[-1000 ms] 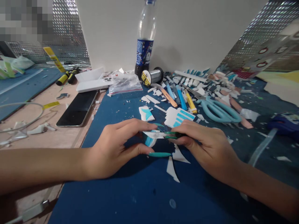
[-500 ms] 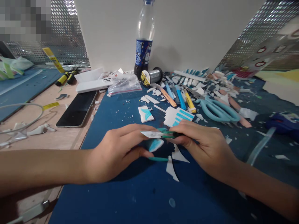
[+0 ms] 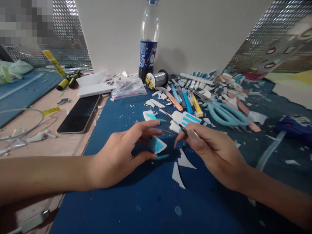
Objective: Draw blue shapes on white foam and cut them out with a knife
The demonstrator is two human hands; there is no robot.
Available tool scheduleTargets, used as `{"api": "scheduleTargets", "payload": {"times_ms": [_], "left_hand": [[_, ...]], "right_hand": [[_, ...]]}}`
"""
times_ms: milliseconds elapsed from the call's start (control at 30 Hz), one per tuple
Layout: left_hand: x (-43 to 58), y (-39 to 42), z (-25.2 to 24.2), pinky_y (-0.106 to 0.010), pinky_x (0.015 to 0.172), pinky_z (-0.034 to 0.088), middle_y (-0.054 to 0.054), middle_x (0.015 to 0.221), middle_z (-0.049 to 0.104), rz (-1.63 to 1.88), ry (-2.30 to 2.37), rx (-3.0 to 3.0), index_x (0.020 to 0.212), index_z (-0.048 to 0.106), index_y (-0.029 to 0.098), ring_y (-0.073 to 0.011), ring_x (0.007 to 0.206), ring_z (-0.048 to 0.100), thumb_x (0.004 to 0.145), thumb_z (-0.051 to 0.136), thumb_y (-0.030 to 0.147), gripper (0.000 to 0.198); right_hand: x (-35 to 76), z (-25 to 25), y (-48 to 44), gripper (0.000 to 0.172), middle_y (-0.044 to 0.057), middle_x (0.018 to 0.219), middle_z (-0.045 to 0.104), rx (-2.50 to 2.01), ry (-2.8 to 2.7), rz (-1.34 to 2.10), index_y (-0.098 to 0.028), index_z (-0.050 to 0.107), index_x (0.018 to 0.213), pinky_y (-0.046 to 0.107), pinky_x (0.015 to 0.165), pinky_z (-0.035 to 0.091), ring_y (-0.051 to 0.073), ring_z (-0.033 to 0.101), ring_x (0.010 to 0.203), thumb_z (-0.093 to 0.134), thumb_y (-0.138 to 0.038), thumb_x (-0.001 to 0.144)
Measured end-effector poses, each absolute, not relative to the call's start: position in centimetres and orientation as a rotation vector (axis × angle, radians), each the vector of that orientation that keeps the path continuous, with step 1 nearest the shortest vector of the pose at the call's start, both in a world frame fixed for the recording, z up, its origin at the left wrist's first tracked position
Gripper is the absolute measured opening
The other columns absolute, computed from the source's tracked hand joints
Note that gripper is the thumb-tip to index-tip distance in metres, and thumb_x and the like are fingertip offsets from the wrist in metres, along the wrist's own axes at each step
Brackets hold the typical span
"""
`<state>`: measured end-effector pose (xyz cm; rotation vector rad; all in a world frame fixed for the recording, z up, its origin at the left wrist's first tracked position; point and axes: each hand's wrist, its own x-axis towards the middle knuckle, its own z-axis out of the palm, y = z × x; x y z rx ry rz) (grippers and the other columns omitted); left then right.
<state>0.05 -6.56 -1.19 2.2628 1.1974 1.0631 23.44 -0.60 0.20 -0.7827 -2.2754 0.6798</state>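
My left hand (image 3: pixel 122 152) has its thumb and fingers curved around a small white piece with a blue face (image 3: pixel 157 145), gripping it at its left side. Long green nails show on the fingertips. In my right hand (image 3: pixel 214 149) is a thin pointed blade tool (image 3: pixel 175 123), its tip pointing up and left, over a white card with blue stripes (image 3: pixel 187 120). Two pointed white scraps, one upper (image 3: pixel 185 160) and one lower (image 3: pixel 177 175), lie on the blue mat (image 3: pixel 117 208) between the hands. Behind my left fingers is another white and blue piece (image 3: pixel 149 115).
Light blue scissors (image 3: pixel 226 113), markers (image 3: pixel 187 101) and a heap of scraps lie at the back right. A bottle (image 3: pixel 148 48) stands behind a wire spool (image 3: pixel 158 79). At left is a phone (image 3: pixel 78 113); a blue glue gun (image 3: pixel 292 130) lies far right.
The blade has swung from lying level across the blue-faced piece to pointing up and left, away from it. My right fingers have drawn back from my left, and the piece is now more exposed.
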Motion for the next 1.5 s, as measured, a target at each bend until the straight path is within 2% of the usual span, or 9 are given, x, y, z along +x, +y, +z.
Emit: {"api": "scheduleTargets", "payload": {"times_ms": [133, 333, 467, 600, 833, 1000, 1233, 1400, 1500], "left_hand": [[0.1, -6.3, -0.8, -0.020, 0.073, 0.059, -0.008, 0.106, 0.073, 1.079, 1.162, 2.396, 0.127, 0.052, 0.018, -0.0123, 0.078, 0.070, 0.096, 0.060, 0.031, 0.035], [0.0, -6.1, -0.4, -0.023, 0.068, 0.057, -0.011, 0.098, 0.073, 1.108, 1.184, 2.483, 0.118, 0.060, 0.013, -0.0173, 0.083, 0.071, 0.096, 0.054, 0.045, 0.039], [-0.1, -6.2, -0.2, -0.020, 0.073, 0.055, -0.008, 0.094, 0.074, 1.140, 1.207, 2.421, 0.110, 0.063, 0.014, -0.0148, 0.081, 0.071, 0.092, 0.058, 0.050, 0.041], [-0.2, -6.4, 0.0, -0.014, 0.062, 0.052, -0.003, 0.087, 0.074, 1.133, 1.220, 2.345, 0.106, 0.063, 0.015, -0.0114, 0.075, 0.069, 0.088, 0.064, 0.049, 0.038], [-0.2, -6.5, -0.2, -0.010, 0.054, 0.052, 0.000, 0.088, 0.073, 1.095, 1.211, 2.109, 0.103, 0.061, 0.017, -0.0107, 0.076, 0.068, 0.082, 0.076, 0.032, 0.029], [-0.1, -6.6, -0.3, -0.012, 0.051, 0.053, -0.003, 0.086, 0.072, 1.117, 1.194, 2.080, 0.100, 0.061, 0.016, -0.0131, 0.075, 0.068, 0.081, 0.077, 0.035, 0.031], [-0.1, -6.6, -0.6, -0.015, 0.063, 0.059, -0.003, 0.081, 0.073, 1.145, 1.168, 2.066, 0.098, 0.059, 0.015, -0.0121, 0.069, 0.070, 0.085, 0.072, 0.041, 0.032], [0.0, -6.6, -0.6, -0.014, 0.047, 0.054, -0.004, 0.077, 0.073, 1.121, 1.198, 2.118, 0.091, 0.059, 0.015, -0.0142, 0.065, 0.070, 0.084, 0.069, 0.051, 0.037], [0.0, -6.4, -0.7, -0.015, 0.046, 0.052, -0.004, 0.074, 0.072, 1.111, 1.200, 2.148, 0.091, 0.059, 0.016, -0.0135, 0.061, 0.068, 0.085, 0.066, 0.054, 0.039]], "right_hand": [[23.5, 0.2, -0.4, 0.043, -0.005, 0.053, 0.042, -0.783, -2.301, 0.637, -0.019, 0.058, 0.079, 0.023, 0.041, 0.030, 0.008, 0.038, 0.041, 0.037, -0.048, 0.102], [23.3, 0.2, -0.3, 0.040, -0.002, 0.058, 0.051, -0.658, -2.346, 0.537, -0.019, 0.059, 0.077, 0.023, 0.043, 0.032, 0.008, 0.044, 0.045, 0.042, -0.046, 0.101], [23.2, 0.1, -0.2, 0.042, 0.000, 0.060, 0.056, -0.617, -2.391, 0.509, -0.019, 0.062, 0.078, 0.022, 0.044, 0.035, 0.009, 0.050, 0.049, 0.042, -0.048, 0.100], [23.0, 0.1, -0.3, 0.040, 0.000, 0.060, 0.058, -0.544, -2.436, 0.420, -0.017, 0.062, 0.079, 0.021, 0.044, 0.035, 0.008, 0.050, 0.049, 0.042, -0.044, 0.101], [23.0, 0.0, -0.5, 0.036, 0.002, 0.063, 0.061, -0.498, -2.472, 0.327, -0.017, 0.061, 0.081, 0.022, 0.050, 0.040, 0.011, 0.056, 0.058, 0.042, -0.037, 0.103], [23.1, 0.0, -0.7, 0.036, 0.001, 0.061, 0.058, -0.506, -2.473, 0.337, -0.016, 0.060, 0.078, 0.021, 0.047, 0.037, 0.010, 0.052, 0.054, 0.042, -0.035, 0.103], [23.2, 0.1, -0.8, 0.029, 0.002, 0.063, 0.059, -0.484, -2.466, 0.264, -0.015, 0.061, 0.084, 0.021, 0.050, 0.039, 0.010, 0.053, 0.057, 0.045, -0.031, 0.102], [23.1, 0.0, -0.7, 0.023, 0.002, 0.065, 0.058, -0.474, -2.469, 0.248, -0.013, 0.061, 0.081, 0.021, 0.054, 0.040, 0.010, 0.052, 0.060, 0.050, -0.022, 0.099], [23.0, -0.1, -0.8, 0.024, 0.003, 0.065, 0.058, -0.459, -2.473, 0.248, -0.011, 0.061, 0.081, 0.021, 0.054, 0.041, 0.011, 0.053, 0.061, 0.049, -0.021, 0.099]]}}
